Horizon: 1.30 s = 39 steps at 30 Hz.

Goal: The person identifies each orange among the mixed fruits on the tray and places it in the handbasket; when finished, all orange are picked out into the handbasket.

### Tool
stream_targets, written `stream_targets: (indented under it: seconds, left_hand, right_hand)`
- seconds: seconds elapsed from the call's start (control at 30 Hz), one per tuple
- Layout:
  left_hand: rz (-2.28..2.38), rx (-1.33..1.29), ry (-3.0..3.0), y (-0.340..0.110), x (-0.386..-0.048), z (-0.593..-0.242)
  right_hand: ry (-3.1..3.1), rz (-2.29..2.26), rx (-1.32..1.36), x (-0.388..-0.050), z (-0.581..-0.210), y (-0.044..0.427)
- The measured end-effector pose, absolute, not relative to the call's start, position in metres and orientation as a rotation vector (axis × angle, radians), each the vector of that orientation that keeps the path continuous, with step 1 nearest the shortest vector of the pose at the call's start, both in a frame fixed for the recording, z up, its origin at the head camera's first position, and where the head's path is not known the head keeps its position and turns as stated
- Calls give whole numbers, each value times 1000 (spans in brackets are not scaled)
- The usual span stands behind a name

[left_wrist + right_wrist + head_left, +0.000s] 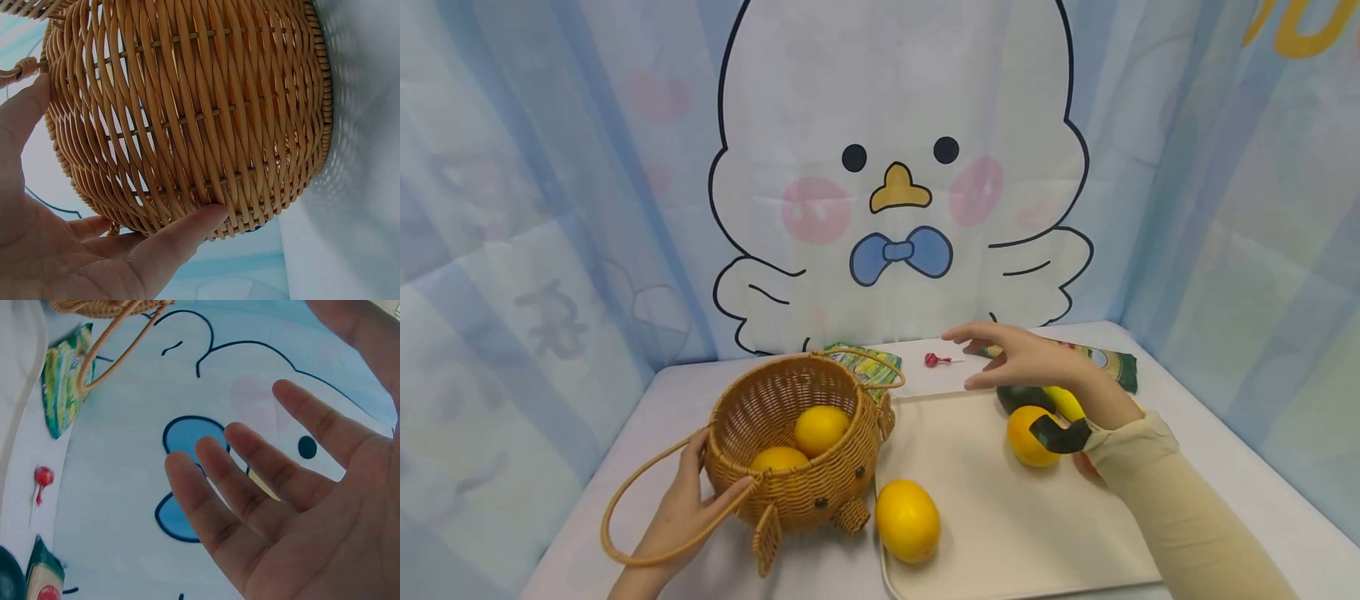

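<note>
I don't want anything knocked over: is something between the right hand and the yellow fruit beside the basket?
Nothing visible: the way from the right hand to the fruit passes over bare tray; the orange sits right of it.

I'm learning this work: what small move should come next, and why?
Probably move the right hand to the yellow fruit at the left of the tray: that hand is empty, the left hand grips the basket, and two similar fruits lie inside.
</note>
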<state>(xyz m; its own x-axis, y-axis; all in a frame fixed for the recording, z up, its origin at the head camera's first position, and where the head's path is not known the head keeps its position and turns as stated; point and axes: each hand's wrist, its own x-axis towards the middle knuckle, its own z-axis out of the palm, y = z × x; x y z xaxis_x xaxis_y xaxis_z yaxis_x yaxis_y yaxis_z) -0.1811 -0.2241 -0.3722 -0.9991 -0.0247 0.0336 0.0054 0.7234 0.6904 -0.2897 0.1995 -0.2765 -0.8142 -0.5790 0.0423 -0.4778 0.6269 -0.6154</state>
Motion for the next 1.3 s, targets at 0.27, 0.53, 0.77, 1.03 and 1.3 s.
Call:
stream_targets:
  seconds: [0.27,0.53,0.77,1.03,1.3]
  left_hand:
    - [-1146,20,-2890,-224,-181,-371]
    - [-1149,19,-2893,-224,-181,-372]
    - [-1146,19,-2892,-224,-182,-372]
    - [-1140,-13,-2869,-224,-181,-373]
    - [-1149,10,-2886,-223,-181,-371]
  right_hand:
    - [2759,-947,-844,-286,-294,219]
    - [2769,-982,-730,-283,-304,242]
    - [2814,-930,-641,-275,-315,260]
    - [2791,-935,-569,-274,-340,273]
    - [2788,-920,-553,-272,-351,279]
